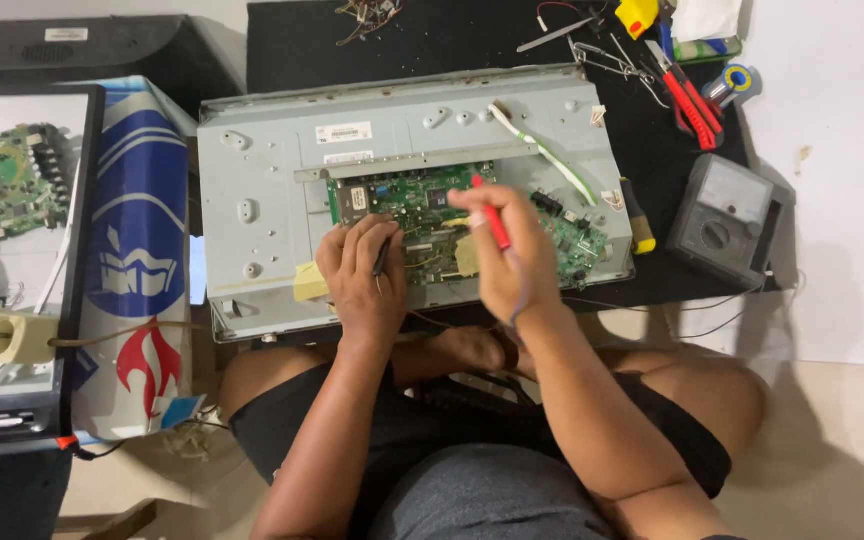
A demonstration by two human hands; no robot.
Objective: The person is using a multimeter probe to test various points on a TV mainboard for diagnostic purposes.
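Right hand (507, 255) fingers around red probe (490, 215), left hand (362, 270) seemingly pinching black probe (381, 258), over circuit board (422, 200).

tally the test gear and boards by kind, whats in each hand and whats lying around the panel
Probes: 2, a black probe in the left hand, a red probe in the right hand
Circuit boards: 2, a green board on the metal panel, another board at far left
Meters: 1, a grey meter
Red pliers: 1
Total: 6

pale floor (842, 460), black mat (432, 40)
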